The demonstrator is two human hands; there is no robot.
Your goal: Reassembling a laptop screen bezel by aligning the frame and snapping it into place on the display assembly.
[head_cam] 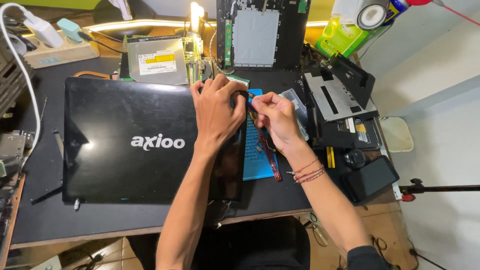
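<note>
A glossy black laptop lid (130,140) lies flat on the dark desk mat. My left hand (216,112) rests on the lid's right edge near its far corner, fingers curled over the edge. My right hand (276,119) is just to the right of it, fingertips pinched on a small dark part at that same corner; what the part is I cannot make out. Under my right wrist a red-handled screwdriver (272,160) lies on a blue mat (254,155).
A silver optical drive (157,61) and green circuit board sit behind the lid. A bare laptop base (260,35) stands at the back. Black laptop parts (340,105) and a phone (372,177) lie at the right. A power strip (55,47) is back left.
</note>
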